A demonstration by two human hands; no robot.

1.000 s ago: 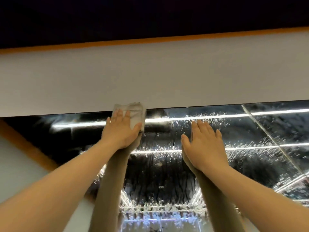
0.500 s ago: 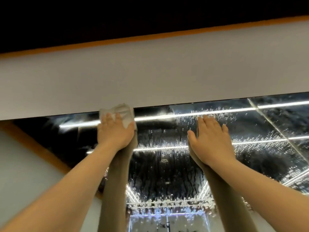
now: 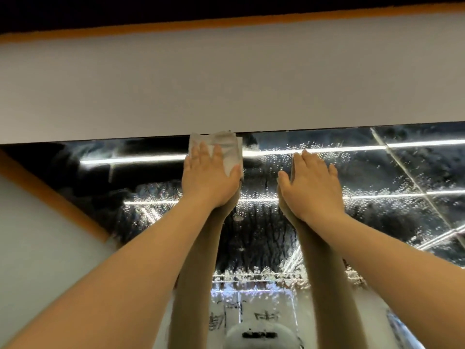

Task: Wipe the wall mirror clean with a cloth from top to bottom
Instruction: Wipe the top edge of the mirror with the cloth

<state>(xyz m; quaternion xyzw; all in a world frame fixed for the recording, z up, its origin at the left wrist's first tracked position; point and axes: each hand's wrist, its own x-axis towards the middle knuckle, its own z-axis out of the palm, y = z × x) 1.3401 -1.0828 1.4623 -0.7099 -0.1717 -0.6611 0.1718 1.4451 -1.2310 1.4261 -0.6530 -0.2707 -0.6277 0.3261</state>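
Observation:
The wall mirror (image 3: 392, 172) fills the lower half of the head view, wet with droplets and streaks and reflecting ceiling light strips. A folded white cloth (image 3: 226, 149) lies flat against the glass right at the mirror's top edge. My left hand (image 3: 208, 180) presses it there with straight fingers. Just to the right, my right hand (image 3: 312, 187) rests flat on the bare glass, fingers straight, holding nothing. Both forearms are mirrored in the glass below the hands.
A grey wall band (image 3: 226, 79) runs above the mirror, topped by an orange strip (image 3: 226, 22) and a dark ceiling. To the left the mirror reflects a grey wall and orange trim (image 3: 50, 197). The glass left of the cloth looks smeared with few droplets.
My left hand slid the cloth left along the top edge, then back to the right, closer to my right hand. The right hand stayed flat on the glass.

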